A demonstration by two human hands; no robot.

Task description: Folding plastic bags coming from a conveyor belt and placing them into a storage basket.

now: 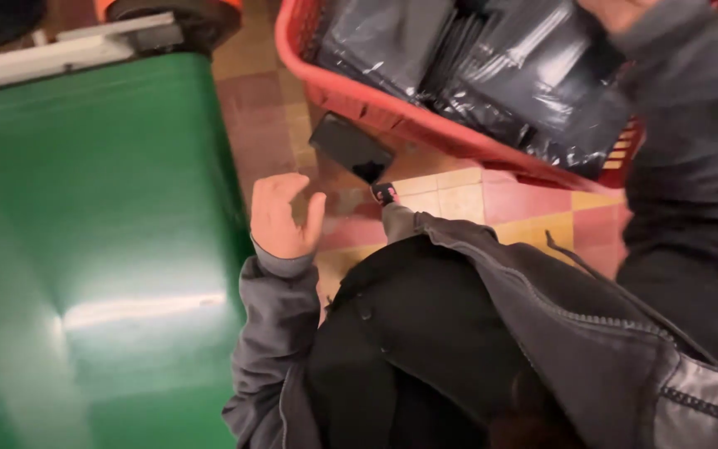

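Red basket (359, 106), glossy black packets (492, 75)

Several dark packages (492, 75) wrapped in glossy clear film lie stacked in a red basket (351, 100) at the top of the view. They are flat and rectangular, black to dark grey, and the film catches white streaks of light. They fill the basket from its left wall to its right corner, overlapping one another at slight tilts. Below the basket's near rim, a flat black rectangular item (351, 148) lies on the tiled floor; whether it is a package cannot be told.
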